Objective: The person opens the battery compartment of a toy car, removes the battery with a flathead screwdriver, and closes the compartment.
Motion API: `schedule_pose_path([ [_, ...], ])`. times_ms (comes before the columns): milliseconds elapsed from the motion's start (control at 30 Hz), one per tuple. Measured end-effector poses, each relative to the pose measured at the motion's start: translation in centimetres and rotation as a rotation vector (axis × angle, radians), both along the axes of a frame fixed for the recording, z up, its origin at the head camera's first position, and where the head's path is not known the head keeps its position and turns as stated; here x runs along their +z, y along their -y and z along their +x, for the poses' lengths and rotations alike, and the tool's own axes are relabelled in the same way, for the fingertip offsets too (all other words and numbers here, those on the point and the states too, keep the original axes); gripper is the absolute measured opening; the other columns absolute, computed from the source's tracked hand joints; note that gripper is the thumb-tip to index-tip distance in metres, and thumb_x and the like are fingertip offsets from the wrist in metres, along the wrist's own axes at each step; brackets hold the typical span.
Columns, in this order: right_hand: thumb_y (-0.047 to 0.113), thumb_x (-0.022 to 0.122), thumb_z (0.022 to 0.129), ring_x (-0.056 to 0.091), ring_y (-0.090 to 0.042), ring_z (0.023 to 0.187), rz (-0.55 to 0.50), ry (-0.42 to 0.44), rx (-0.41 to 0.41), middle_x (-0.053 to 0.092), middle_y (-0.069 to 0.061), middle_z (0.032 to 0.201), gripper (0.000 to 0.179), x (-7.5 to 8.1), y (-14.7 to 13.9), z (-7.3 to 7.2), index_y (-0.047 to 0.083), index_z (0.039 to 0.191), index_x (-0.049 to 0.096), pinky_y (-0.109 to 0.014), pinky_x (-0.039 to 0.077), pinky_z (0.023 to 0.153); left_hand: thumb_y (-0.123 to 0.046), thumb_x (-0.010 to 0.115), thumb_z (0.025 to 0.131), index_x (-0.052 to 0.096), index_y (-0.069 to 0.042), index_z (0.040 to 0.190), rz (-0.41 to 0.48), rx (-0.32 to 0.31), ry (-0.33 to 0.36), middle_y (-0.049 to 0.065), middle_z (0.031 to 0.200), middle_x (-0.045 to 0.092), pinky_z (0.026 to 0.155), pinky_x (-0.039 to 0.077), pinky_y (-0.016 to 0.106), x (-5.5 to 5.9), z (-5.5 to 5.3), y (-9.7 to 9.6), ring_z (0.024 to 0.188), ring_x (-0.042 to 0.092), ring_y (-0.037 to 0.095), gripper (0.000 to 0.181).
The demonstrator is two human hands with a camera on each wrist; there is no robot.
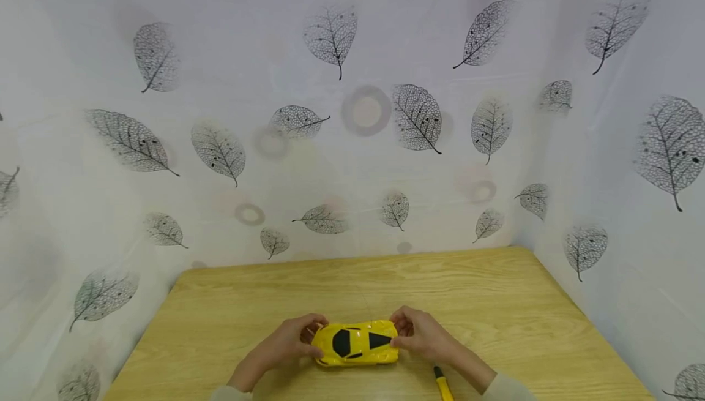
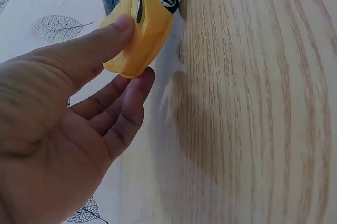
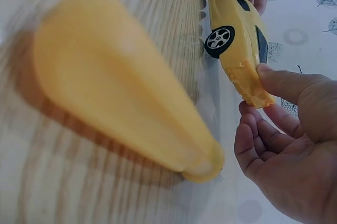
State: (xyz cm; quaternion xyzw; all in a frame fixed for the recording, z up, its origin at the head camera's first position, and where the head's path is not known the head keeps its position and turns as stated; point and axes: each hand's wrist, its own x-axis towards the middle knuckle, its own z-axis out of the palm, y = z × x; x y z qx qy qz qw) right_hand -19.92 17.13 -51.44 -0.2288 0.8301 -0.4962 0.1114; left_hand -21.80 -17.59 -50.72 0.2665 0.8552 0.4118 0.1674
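Note:
A yellow toy car (image 1: 357,344) with black windows lies sideways between both hands in the head view, near the table's front. My left hand (image 1: 292,340) grips its left end; in the left wrist view the thumb (image 2: 118,27) lies on top of the toy car (image 2: 150,29) and the fingers are under its edge. At the other end, my right hand (image 1: 423,335) pinches the car between thumb and fingers, as the right wrist view also shows with the hand (image 3: 300,140). A black-and-silver wheel (image 3: 219,40) shows there. Whether the wheels touch the table I cannot tell.
A yellow tool handle with a black end (image 1: 442,382) lies on the table by my right forearm; it looms large and blurred as a yellow handle (image 3: 121,82) in the right wrist view. Leaf-patterned white curtains (image 1: 352,174) enclose the wooden table (image 1: 248,291).

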Motion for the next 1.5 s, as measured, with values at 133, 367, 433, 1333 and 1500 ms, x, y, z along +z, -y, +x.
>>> schedule_pose_path([
  [133, 0.013, 0.078, 0.093, 0.056, -0.012, 0.082, -0.016, -0.018, -0.001, 0.060, -0.005, 0.096, 0.033, -0.2, -0.1, 0.0, -0.003, 0.117, 0.062, -0.026, 0.049, 0.071, -0.017, 0.086, 0.085, 0.065, -0.010, 0.128, 0.003, 0.006, -0.049, 0.003, 0.119, 0.066, 0.085, 0.053, 0.030, -0.2, 0.1, 0.0, 0.096, 0.062, 0.015, 0.048],
  [367, 0.014, 0.081, 0.091, 0.057, -0.009, 0.080, -0.021, -0.062, -0.005, 0.060, -0.002, 0.095, 0.032, -0.6, -0.2, 0.1, 0.002, 0.114, 0.062, -0.025, 0.051, 0.070, -0.016, 0.083, 0.087, 0.065, -0.006, 0.129, 0.017, 0.020, -0.110, 0.001, 0.115, 0.066, 0.084, 0.054, 0.028, -0.5, 0.5, -0.1, 0.095, 0.062, 0.013, 0.047],
  [433, 0.013, 0.081, 0.091, 0.058, -0.009, 0.080, -0.023, -0.068, 0.002, 0.059, -0.002, 0.095, 0.031, -0.6, -0.2, 0.2, 0.003, 0.113, 0.061, -0.026, 0.052, 0.070, -0.015, 0.081, 0.089, 0.065, -0.005, 0.128, 0.031, 0.023, -0.124, 0.003, 0.115, 0.067, 0.083, 0.054, 0.028, -0.5, 0.7, 0.0, 0.094, 0.063, 0.012, 0.044],
  [1333, 0.008, 0.084, 0.086, 0.058, -0.005, 0.081, -0.019, -0.174, 0.016, 0.061, 0.004, 0.092, 0.037, 0.6, 0.1, 1.6, 0.001, 0.118, 0.066, -0.025, 0.054, 0.071, -0.011, 0.081, 0.088, 0.073, -0.002, 0.119, 0.009, 0.011, -0.239, -0.006, 0.098, 0.065, 0.073, 0.053, 0.024, 0.5, 1.8, -0.2, 0.084, 0.060, 0.006, 0.034],
  [1500, 0.010, 0.080, 0.091, 0.060, -0.005, 0.082, -0.033, -0.167, 0.019, 0.065, 0.004, 0.095, 0.029, 0.6, 0.0, 2.1, 0.003, 0.116, 0.068, -0.025, 0.054, 0.071, -0.011, 0.083, 0.086, 0.074, -0.002, 0.115, 0.039, 0.016, -0.262, -0.004, 0.098, 0.067, 0.072, 0.053, 0.024, 0.6, 2.0, -0.2, 0.085, 0.061, 0.004, 0.031],
])
